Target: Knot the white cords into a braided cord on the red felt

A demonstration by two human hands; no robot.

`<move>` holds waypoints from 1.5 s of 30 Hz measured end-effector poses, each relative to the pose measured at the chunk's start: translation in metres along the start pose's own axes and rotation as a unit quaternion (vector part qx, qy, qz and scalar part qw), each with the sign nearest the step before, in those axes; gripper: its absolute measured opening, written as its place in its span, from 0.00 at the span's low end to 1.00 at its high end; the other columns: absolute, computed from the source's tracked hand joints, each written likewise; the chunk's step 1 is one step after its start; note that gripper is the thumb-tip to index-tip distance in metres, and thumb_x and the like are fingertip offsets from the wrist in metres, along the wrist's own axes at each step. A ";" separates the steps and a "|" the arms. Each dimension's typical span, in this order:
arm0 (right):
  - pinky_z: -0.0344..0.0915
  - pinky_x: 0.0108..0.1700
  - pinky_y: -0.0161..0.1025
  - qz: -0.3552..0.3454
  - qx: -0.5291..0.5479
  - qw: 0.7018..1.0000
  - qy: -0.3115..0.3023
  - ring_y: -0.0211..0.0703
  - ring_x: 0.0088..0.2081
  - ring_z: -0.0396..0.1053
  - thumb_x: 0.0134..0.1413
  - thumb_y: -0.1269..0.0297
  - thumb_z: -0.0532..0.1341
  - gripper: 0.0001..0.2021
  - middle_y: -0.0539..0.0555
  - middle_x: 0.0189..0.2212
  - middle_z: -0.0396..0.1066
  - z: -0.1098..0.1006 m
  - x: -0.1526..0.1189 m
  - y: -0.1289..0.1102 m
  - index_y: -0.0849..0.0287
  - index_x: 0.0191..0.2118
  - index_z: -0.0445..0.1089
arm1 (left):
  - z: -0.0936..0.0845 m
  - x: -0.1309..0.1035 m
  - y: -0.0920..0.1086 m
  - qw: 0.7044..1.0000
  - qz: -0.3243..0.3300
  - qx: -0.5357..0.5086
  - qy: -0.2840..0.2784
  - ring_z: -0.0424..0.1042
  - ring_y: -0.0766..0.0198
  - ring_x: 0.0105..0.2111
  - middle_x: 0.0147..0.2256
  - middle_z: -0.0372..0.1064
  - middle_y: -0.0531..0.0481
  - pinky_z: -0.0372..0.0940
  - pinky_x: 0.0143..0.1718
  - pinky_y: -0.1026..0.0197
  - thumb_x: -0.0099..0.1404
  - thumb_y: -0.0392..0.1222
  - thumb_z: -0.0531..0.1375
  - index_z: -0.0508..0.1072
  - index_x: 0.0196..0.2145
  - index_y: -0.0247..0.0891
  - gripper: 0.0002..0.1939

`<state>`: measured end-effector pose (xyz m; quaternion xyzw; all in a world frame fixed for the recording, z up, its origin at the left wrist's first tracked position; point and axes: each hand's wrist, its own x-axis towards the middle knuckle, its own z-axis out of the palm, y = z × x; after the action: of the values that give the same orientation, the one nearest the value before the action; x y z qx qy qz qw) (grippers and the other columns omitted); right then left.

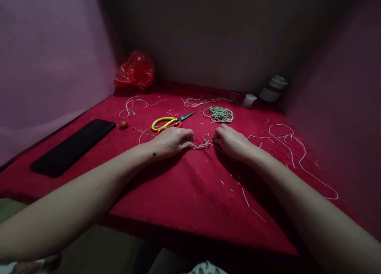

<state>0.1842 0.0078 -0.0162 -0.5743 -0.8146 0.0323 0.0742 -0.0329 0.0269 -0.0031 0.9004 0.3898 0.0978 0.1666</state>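
Hands knotting cord on the red worktop point(184, 194)

Left hand point(171, 142) and right hand point(232, 143) each pinch the cord point(204, 143) between them; a small knot is formed, loose cord point(219, 114) waits beyond.

red cloth point(184, 194), yellow scissors point(166, 123), black phone point(73, 147)

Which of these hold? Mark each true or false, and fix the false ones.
1. Both hands pinch a small knotted cord; left hand, right hand. True.
2. The scissors have blue handles. False: yellow.
3. A black phone lies left of the left hand. True.
4. The red bag sits at the cloth's near edge. False: far left corner.
5. A cord bundle lies beyond the hands. True.
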 end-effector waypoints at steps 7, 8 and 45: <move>0.48 0.26 0.36 0.013 -0.085 0.996 0.021 0.41 0.30 0.61 0.56 0.70 0.49 0.06 0.58 0.34 0.66 -0.008 -0.013 -0.012 0.60 0.35 0.62 | 0.001 -0.001 -0.001 1.000 0.011 0.012 0.022 0.62 0.68 0.26 0.25 0.67 0.51 0.55 0.29 0.65 0.61 0.41 0.55 0.69 0.28 0.35 0.08; 0.46 0.25 0.36 0.020 -0.087 0.996 0.020 0.41 0.29 0.61 0.55 0.70 0.49 0.06 0.57 0.33 0.66 -0.011 -0.016 -0.014 0.59 0.36 0.62 | 0.000 -0.002 0.000 1.000 0.014 0.008 0.024 0.62 0.68 0.26 0.25 0.67 0.51 0.55 0.29 0.65 0.61 0.41 0.55 0.69 0.28 0.35 0.08; 0.48 0.22 0.33 -0.060 0.005 0.966 -0.252 0.33 0.19 0.56 0.55 0.65 0.50 0.14 0.51 0.20 0.65 -0.067 -0.061 -0.006 0.58 0.25 0.70 | -0.018 -0.032 0.028 0.989 0.062 0.094 -0.098 0.62 0.70 0.21 0.23 0.66 0.53 0.49 0.23 0.66 0.63 0.42 0.52 0.70 0.30 0.40 0.08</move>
<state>0.2088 -0.0537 0.0456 -0.4974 -0.8399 0.1752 -0.1286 -0.0414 -0.0111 0.0222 0.9396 0.3228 -0.0175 0.1122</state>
